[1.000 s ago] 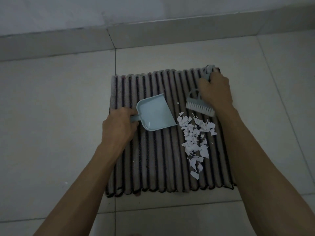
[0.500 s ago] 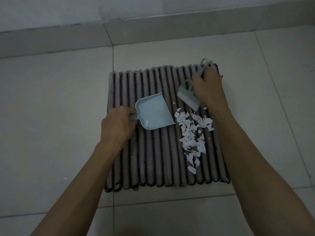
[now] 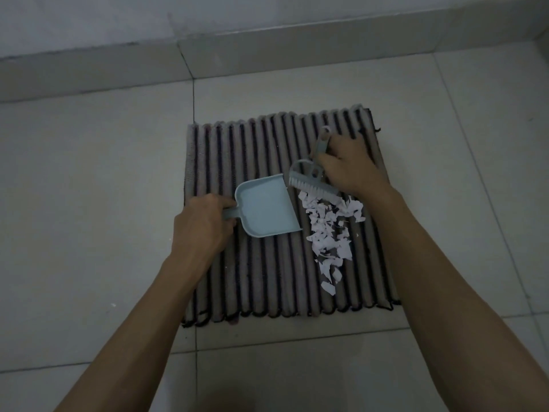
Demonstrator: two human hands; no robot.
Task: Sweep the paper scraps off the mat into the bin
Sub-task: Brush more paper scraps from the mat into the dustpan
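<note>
Since a second ago, your brush (image 3: 312, 184) has come down from the mat's far right corner to the far end of the paper scraps (image 3: 329, 230), bristles touching the top of the pile. The scraps lie in a long strip on the right half of the striped mat (image 3: 267, 281), running toward you along its ridges. The pale blue dustpan (image 3: 264, 211) sits just left of the strip's far end, its open lip facing the pile. Your right hand (image 3: 346, 168) has its grip closed round the brush handle; your left hand (image 3: 202, 227) grips the dustpan's short handle. The scraps lie right of the pan, so the sweep likely runs leftward. No bin is in view.
</note>
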